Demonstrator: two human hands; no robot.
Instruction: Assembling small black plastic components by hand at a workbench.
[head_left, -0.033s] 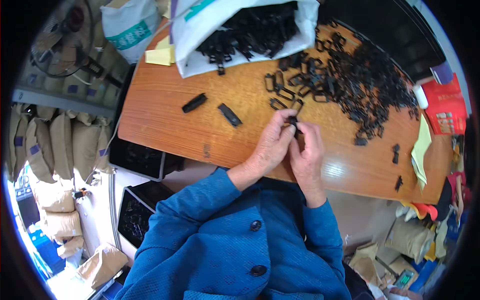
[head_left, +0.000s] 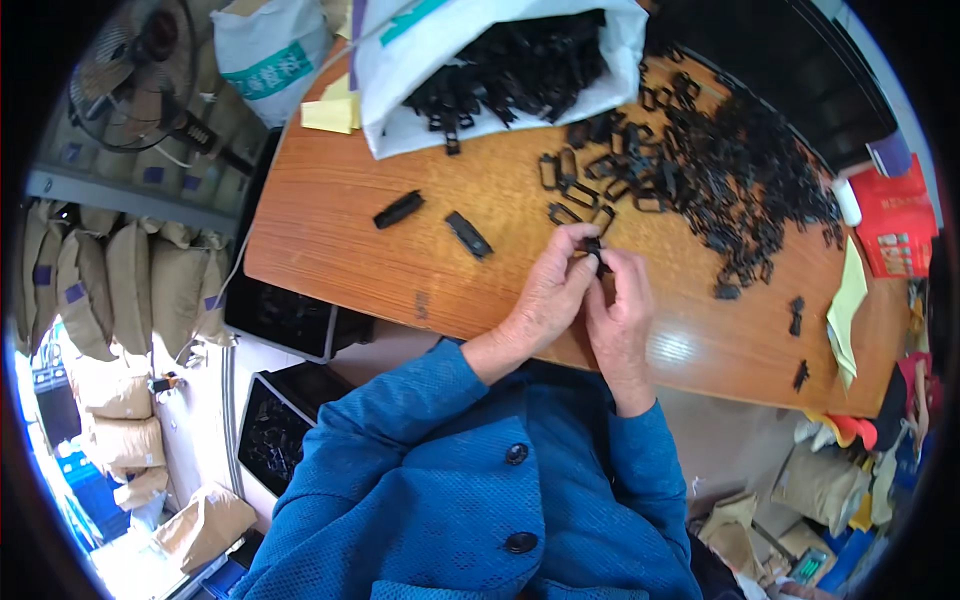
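My L hand [head_left: 550,292] & R hand [head_left: 622,308] meet over the wooden table [head_left: 335,258], nr its front edge. Fingertips of both pinch a small black part [head_left: 597,254], mostly hidden btwn them; its exact shape I can't tell. Just beyond: a loose black frame [head_left: 604,217]; farther off, to the R, a heap [head_left: 750,185] of black parts. To my L, well apart from my hands, lie a long black piece [head_left: 398,210] & a 2nd long piece [head_left: 468,236], slanting opp. ways. At back: white bag [head_left: 392,125], mouth toward me, w/ more black parts inside.
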